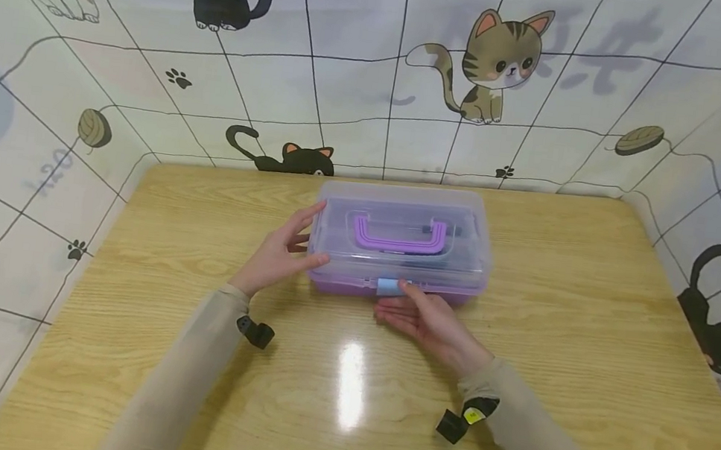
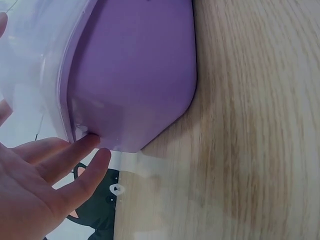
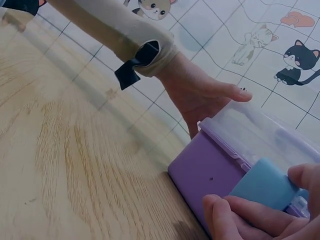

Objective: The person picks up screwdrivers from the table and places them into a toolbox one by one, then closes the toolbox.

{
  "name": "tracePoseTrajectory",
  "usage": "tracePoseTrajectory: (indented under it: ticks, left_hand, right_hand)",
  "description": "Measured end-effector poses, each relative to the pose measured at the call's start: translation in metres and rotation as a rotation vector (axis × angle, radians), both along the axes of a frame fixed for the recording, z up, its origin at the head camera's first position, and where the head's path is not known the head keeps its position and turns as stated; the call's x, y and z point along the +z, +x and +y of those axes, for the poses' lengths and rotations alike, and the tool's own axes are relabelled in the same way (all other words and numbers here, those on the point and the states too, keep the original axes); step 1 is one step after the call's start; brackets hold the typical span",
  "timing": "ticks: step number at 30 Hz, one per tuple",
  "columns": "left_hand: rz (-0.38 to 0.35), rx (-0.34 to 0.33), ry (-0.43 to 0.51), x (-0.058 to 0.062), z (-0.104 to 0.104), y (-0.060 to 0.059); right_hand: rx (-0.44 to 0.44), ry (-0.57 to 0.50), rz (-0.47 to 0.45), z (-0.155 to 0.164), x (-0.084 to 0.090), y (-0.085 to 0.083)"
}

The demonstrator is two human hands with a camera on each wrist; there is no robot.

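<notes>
A storage box (image 1: pixel 402 215) with a purple base (image 2: pixel 135 70), a clear lid and a purple carry handle (image 1: pixel 398 245) stands on the table. Its lid is down. At the box's left end is my left hand (image 1: pixel 279 252), thumb over the lid's front corner and fairly straight fingers along the side. In the left wrist view, fingertips touch the base just under the lid's rim. My right hand (image 1: pixel 432 328) is at the front, pinching the light blue latch (image 3: pixel 265 185) between the thumb and curled fingers. Contents show only dimly through the lid.
The wooden table (image 1: pixel 578 319) extends around the box, with glare near its front. A cat-patterned sheet (image 1: pixel 363 90) rises behind the table and along both sides. Small black cameras are strapped to both wrists.
</notes>
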State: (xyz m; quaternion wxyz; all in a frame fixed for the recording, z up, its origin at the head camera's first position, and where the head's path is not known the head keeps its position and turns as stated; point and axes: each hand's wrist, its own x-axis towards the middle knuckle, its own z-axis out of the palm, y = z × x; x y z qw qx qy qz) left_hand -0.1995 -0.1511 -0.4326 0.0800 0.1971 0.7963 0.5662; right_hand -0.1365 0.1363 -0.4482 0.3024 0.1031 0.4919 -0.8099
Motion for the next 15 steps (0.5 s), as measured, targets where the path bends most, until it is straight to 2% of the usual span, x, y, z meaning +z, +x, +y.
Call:
tracePoseTrajectory:
  ticks: [6,8,10,11,13,15]
  left_hand:
    - [-0.031,0.020,0.031,-0.005,0.003,-0.001]
    - [-0.028,0.028,0.036,-0.007,0.004,0.000]
    - [-0.018,0.032,0.033,-0.009,0.001,0.001]
    - [-0.009,0.031,0.025,-0.011,-0.001,0.001]
    - [0.003,0.017,0.014,-0.012,-0.009,0.001]
    - [0.009,0.010,-0.017,-0.013,-0.021,0.000]
  right_hand:
    - [0.029,0.015,0.077,0.013,-0.003,-0.001]
    - [0.062,0.087,0.152,0.025,-0.005,0.000]
    - [0.118,0.227,0.263,0.040,-0.006,0.000]
    - [0.152,0.339,0.343,0.049,-0.005,0.000]
    - [0.199,0.605,0.529,0.068,-0.004,0.000]
    - [0.205,0.870,0.729,0.087,-0.003,0.000]
